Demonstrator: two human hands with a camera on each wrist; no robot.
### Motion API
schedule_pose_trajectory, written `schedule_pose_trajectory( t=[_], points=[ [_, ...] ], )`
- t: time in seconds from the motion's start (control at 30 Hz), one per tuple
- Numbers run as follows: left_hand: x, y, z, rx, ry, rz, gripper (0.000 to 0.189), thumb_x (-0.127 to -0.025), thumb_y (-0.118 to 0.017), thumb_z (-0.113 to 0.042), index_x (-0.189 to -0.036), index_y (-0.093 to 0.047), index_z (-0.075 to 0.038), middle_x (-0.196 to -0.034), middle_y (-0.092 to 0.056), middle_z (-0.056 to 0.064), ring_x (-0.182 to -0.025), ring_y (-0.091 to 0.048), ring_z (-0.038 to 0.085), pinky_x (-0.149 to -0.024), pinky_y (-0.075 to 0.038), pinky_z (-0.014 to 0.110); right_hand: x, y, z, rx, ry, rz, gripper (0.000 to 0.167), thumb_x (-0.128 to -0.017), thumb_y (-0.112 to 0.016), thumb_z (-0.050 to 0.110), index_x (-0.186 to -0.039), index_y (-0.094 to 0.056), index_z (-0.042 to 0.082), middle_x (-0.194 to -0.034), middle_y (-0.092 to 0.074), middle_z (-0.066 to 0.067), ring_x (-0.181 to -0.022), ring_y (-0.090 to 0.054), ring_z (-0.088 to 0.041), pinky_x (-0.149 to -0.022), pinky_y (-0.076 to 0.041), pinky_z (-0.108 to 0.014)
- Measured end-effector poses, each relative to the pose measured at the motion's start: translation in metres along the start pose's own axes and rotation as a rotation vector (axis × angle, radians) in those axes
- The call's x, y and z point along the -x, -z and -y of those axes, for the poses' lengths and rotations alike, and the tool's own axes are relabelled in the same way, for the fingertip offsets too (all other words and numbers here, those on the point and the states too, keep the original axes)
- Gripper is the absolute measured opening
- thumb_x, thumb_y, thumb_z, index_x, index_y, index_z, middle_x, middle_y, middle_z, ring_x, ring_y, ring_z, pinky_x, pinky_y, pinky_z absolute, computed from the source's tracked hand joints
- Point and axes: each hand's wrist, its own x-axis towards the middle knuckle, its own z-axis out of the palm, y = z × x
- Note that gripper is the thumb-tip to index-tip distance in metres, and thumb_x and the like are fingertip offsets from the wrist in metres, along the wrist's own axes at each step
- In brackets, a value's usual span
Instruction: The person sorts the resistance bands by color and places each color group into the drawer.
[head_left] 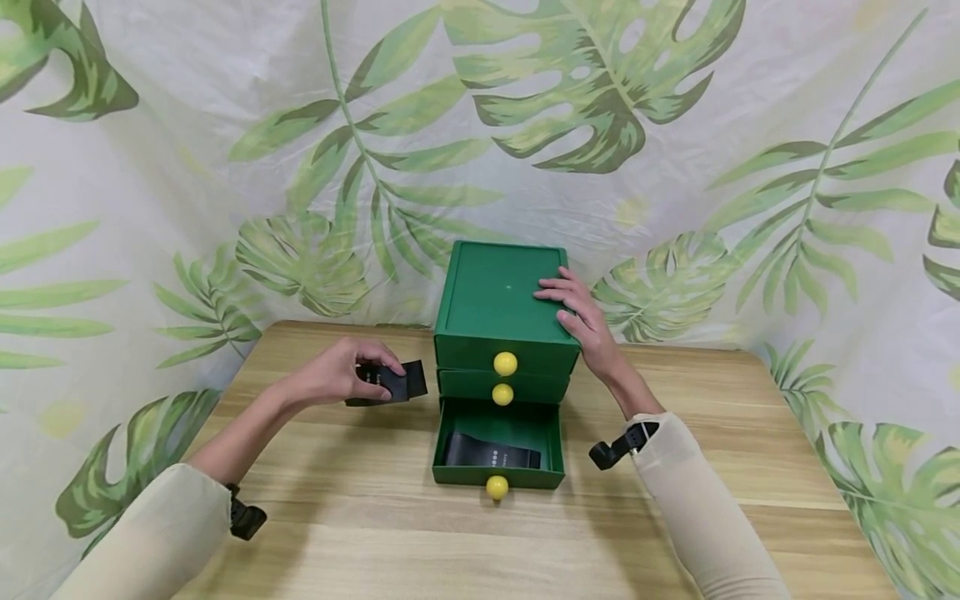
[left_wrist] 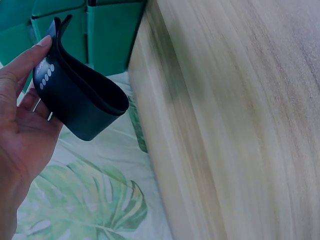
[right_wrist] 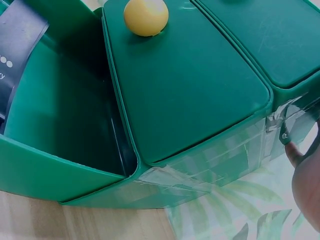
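Observation:
My left hand (head_left: 339, 373) pinches a black resistance band (head_left: 395, 385), left of the green drawer unit (head_left: 495, 287). In the left wrist view the band (left_wrist: 75, 102) is folded into a loop, with white dots and lettering near the thumb. Its two ends meet by the fingertips. My right hand (head_left: 590, 327) rests on the unit's top right edge, fingers spread over the top. The bottom drawer (head_left: 457, 476) is pulled out. Inside it lies another black resistance band (head_left: 478, 452), also printed with white dots; the right wrist view shows part of this band (right_wrist: 19, 37).
Two upper drawers are pushed in, with yellow round knobs (head_left: 506, 363) on their fronts; a third knob (head_left: 497, 487) sticks out from the bottom drawer. Clear tape (right_wrist: 175, 177) runs along the unit's side. A leaf-patterned cloth (head_left: 405, 167) hangs behind the wooden table (head_left: 360, 517).

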Motion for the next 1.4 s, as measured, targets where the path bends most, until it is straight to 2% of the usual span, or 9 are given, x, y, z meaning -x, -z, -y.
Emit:
schedule_pose_trajectory(
  t=[0.13, 0.5, 0.97, 1.23, 1.4],
  points=[
    [0.003, -0.001, -0.010, 0.024, -0.006, 0.028, 0.031, -0.082, -0.093, -0.010, -0.109, -0.081, -0.020, -0.116, -0.075, 0.003, -0.099, -0.070, 0.020, -0.078, -0.061, 0.030, 0.000, 0.000, -0.001, -0.006, 0.005, 0.000, 0.038, -0.103, -0.042, -0.003, -0.132, -0.065, -0.012, -0.152, -0.050, -0.032, -0.160, -0.014, -0.046, -0.130, -0.003, -0.059],
    [0.001, -0.014, -0.036, 0.063, -0.125, 0.078, 0.028, -0.084, -0.091, -0.012, -0.110, -0.082, -0.018, -0.114, -0.075, 0.003, -0.102, -0.068, 0.020, -0.079, -0.059, 0.030, -0.002, -0.001, 0.004, 0.004, 0.004, -0.005, 0.040, -0.105, -0.043, 0.008, -0.134, -0.067, -0.005, -0.154, -0.052, -0.024, -0.161, -0.017, -0.040, -0.131, -0.006, -0.055],
    [-0.015, -0.032, -0.062, 0.046, -0.166, 0.120, 0.027, -0.087, -0.089, -0.016, -0.112, -0.082, -0.020, -0.117, -0.075, 0.000, -0.108, -0.067, 0.020, -0.084, -0.058, 0.031, -0.001, 0.000, 0.003, 0.004, 0.001, -0.005, 0.040, -0.105, -0.043, 0.007, -0.134, -0.067, -0.005, -0.154, -0.052, -0.025, -0.161, -0.017, -0.040, -0.131, -0.006, -0.054],
    [-0.025, -0.044, -0.077, 0.076, -0.191, 0.173, 0.026, -0.087, -0.088, -0.013, -0.112, -0.082, -0.022, -0.117, -0.074, -0.004, -0.109, -0.066, 0.018, -0.083, -0.059, 0.031, -0.001, 0.000, 0.003, 0.002, 0.006, -0.007, 0.040, -0.105, -0.043, 0.008, -0.134, -0.067, -0.005, -0.153, -0.052, -0.025, -0.160, -0.017, -0.041, -0.131, -0.005, -0.054],
    [-0.031, -0.052, -0.084, 0.078, -0.205, 0.183, 0.025, -0.089, -0.087, -0.014, -0.112, -0.081, -0.020, -0.117, -0.074, -0.004, -0.111, -0.066, 0.017, -0.085, -0.059, 0.031, 0.000, -0.001, 0.004, 0.001, 0.012, -0.013, 0.040, -0.106, -0.042, 0.009, -0.134, -0.068, -0.005, -0.152, -0.053, -0.024, -0.160, -0.018, -0.042, -0.131, -0.005, -0.055]
  ],
)
